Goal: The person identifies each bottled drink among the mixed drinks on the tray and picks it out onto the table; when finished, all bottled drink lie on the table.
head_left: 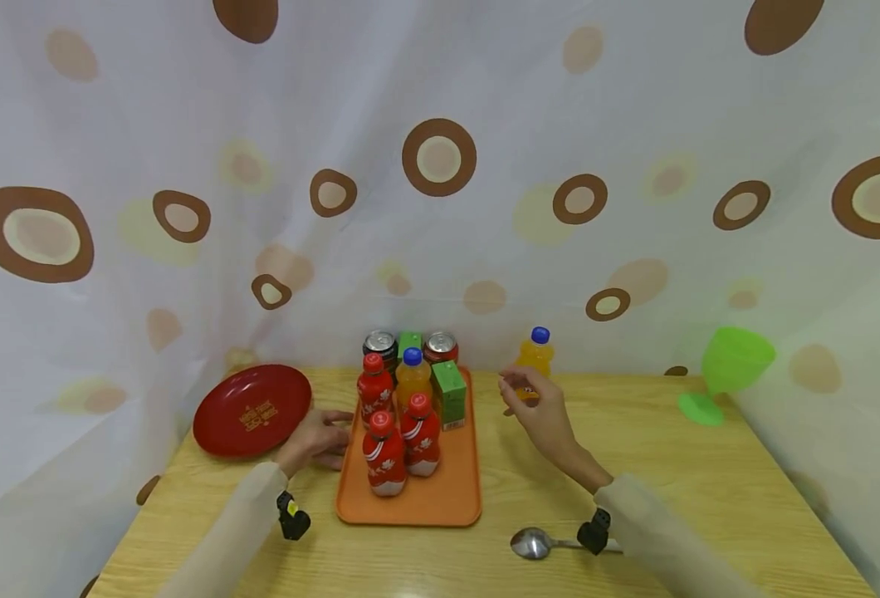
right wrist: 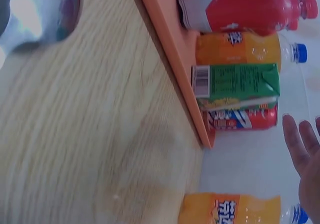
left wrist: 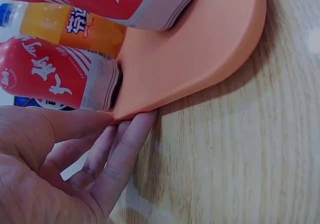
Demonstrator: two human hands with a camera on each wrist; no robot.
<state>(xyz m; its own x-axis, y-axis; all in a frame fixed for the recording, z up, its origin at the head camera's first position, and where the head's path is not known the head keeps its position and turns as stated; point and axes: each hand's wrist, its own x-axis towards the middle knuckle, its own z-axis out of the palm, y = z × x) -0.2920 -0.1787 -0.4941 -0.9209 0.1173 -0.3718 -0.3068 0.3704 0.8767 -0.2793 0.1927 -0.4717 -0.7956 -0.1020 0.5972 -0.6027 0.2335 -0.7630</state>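
An orange tray point(head_left: 447, 498) stands mid-table, bearing three red bottles point(head_left: 385, 461), an orange soda bottle point(head_left: 413, 384), green drink cartons point(head_left: 450, 394) and two cans point(head_left: 441, 347). My left hand point(head_left: 316, 438) pinches the tray's left edge; in the left wrist view the thumb lies at the rim and the fingers point(left wrist: 122, 156) reach beneath it. To the right of the tray, my right hand point(head_left: 540, 409) hovers with loosely bent fingers and holds nothing. Behind it is a second orange soda bottle point(head_left: 535, 353), partly hidden by the hand; whether they touch I cannot tell.
A dark red plate point(head_left: 253, 411) leans at the left by the curtain. The metal spoon point(head_left: 532, 543) lies at the front right, under the right forearm. At the far right is a green plastic goblet point(head_left: 735, 361). A patterned curtain point(head_left: 440, 241) hangs behind the wooden table point(head_left: 672, 473).
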